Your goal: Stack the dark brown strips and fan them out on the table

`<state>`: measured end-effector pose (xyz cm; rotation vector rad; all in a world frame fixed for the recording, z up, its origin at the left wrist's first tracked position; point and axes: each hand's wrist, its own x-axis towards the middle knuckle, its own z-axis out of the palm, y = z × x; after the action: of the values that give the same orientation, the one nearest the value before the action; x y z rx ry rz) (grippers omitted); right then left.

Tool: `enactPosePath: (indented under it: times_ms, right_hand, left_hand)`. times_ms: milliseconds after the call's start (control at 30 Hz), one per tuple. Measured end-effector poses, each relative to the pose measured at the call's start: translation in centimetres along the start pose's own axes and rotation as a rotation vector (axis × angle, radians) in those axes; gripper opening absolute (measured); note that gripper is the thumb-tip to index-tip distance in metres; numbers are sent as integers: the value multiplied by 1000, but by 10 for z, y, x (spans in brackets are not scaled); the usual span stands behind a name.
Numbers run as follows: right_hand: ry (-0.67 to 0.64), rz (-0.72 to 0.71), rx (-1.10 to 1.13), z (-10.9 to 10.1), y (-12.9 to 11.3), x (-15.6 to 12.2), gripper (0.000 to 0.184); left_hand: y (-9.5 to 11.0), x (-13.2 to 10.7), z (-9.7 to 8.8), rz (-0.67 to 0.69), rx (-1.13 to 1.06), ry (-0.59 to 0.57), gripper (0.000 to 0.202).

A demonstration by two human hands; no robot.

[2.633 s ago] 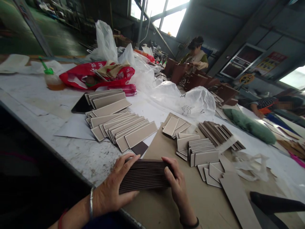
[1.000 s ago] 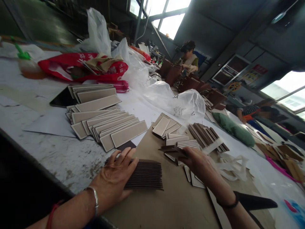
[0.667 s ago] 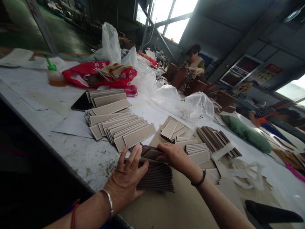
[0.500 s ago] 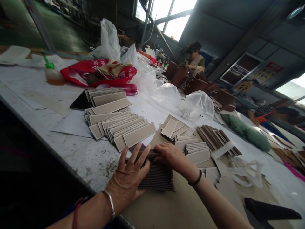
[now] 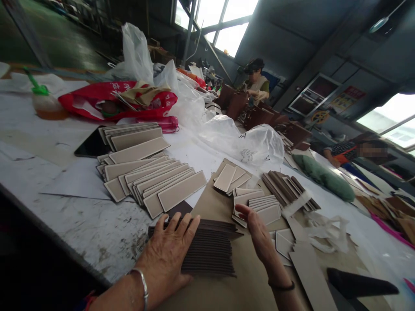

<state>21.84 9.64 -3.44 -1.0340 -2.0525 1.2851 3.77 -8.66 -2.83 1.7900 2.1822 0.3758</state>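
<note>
A fanned stack of dark brown card strips lies on a brown card sheet near the table's front edge. My left hand rests flat on the stack's left end, fingers spread. My right hand hovers just right of the stack, fingers straight and holding nothing. Beyond it lie small grey card pieces in short piles.
Long grey card strips are fanned out at the left, beside a dark phone. A dark brown strip pile, plastic bags, a red bag and a bottle lie farther back. Other people work at the far end.
My right hand fetched brown strips from the right, laid them on the stack's top, then drew back to the right, open. My left hand stayed on the stack.
</note>
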Motion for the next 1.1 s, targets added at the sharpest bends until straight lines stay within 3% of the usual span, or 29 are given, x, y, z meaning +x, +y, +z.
enactPosePath:
  times_ms: [33,100,233,433,567,767,933,1100]
  right_hand:
    - [54,36,135,4,8,-4,61]
    - [28,81,315,22,16,-9,65]
    - [-114,81,355,51,11,-11,68]
    - [-157,-18,127,38,5,-40,68]
    - [-128,42,46,42,-4,-58,73]
    - [-111,97,3,45,-15,-50,53]
    - [-84,95,90,46,-9,-50,48]
    - [1,157,415,59,-2,-49,41]
  left_hand:
    - [0,1,-1,9,-1,-9,98]
    - [-1,3,-4,-1,25,-17,96]
    - [-1,4,-8,-57,84,-4,96]
    - [2,0,-2,-25,114,121,108]
    - [-1,-6,0,25,117,200,103]
    - [-35,-17,-4,76,67,304,111]
    - [-52,-25,-3,197,-229,261,103]
    - [-39,-26,8,208,-453,422,75]
